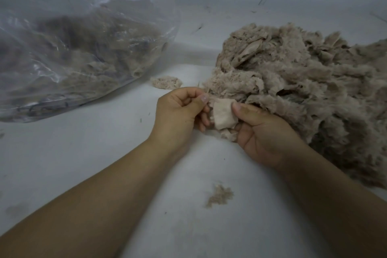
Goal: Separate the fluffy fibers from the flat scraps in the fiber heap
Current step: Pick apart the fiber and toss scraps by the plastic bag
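Note:
A big beige fiber heap [299,81] lies at the right, fluffy tufts mixed with flat cloth scraps. At its near left edge a pale flat scrap [223,116] with fluffy fibers on its underside is held between both hands. My left hand [180,111] pinches its left edge between thumb and fingers. My right hand [261,132] grips its right side, thumb on top, fingers curled under and hidden. A small fluffy tuft [166,82] lies apart on the white surface, left of the heap.
A large clear plastic bag [73,48] holding darker beige fibers lies at the left. A small wisp of loose fibers [219,195] sits on the white surface [83,153] between my forearms. A grey wall rises at the back.

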`<control>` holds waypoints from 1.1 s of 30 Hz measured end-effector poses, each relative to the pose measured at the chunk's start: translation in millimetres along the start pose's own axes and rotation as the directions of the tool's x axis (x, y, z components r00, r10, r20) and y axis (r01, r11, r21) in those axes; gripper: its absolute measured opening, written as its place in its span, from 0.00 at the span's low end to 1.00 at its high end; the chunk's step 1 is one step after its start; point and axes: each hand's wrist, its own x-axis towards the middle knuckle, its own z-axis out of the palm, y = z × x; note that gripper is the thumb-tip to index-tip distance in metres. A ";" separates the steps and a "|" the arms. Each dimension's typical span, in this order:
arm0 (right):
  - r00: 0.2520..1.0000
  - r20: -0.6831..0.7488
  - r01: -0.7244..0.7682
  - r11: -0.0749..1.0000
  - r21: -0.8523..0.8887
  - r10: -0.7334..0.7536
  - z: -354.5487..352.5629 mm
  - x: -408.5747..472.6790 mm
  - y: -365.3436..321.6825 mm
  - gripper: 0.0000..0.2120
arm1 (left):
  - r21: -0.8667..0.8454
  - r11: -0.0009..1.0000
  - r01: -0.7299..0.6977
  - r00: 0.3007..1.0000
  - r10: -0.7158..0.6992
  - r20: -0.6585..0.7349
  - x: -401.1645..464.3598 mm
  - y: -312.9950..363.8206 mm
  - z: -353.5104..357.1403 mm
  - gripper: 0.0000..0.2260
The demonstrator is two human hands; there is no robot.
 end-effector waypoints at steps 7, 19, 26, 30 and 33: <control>0.982 -0.186 0.030 0.982 0.184 0.005 -1.6 5.2 -1.3 0.18 | 0.069 0.990 0.122 0.991 -0.125 0.041 0.5 4.1 -4.5 0.06; 0.985 -0.169 -0.007 0.988 0.153 0.033 -0.9 3.0 0.6 0.18 | 0.566 0.813 -0.136 0.706 -0.321 0.631 -11.2 10.9 -0.2 0.04; 0.993 -0.115 0.000 0.998 0.059 0.006 -1.3 1.3 1.2 0.25 | 0.447 0.895 -0.011 0.956 -0.121 0.266 -13.2 7.9 5.0 0.18; 0.998 -0.059 0.010 1.000 -0.016 -0.011 -2.4 1.4 1.8 0.22 | 0.339 0.938 0.076 0.982 -0.130 0.139 -10.5 0.2 9.0 0.15; 0.998 -0.067 0.007 1.000 0.013 -0.006 -4.0 3.5 3.3 0.22 | 0.258 0.964 0.062 0.992 -0.088 0.090 -8.5 -1.0 6.9 0.05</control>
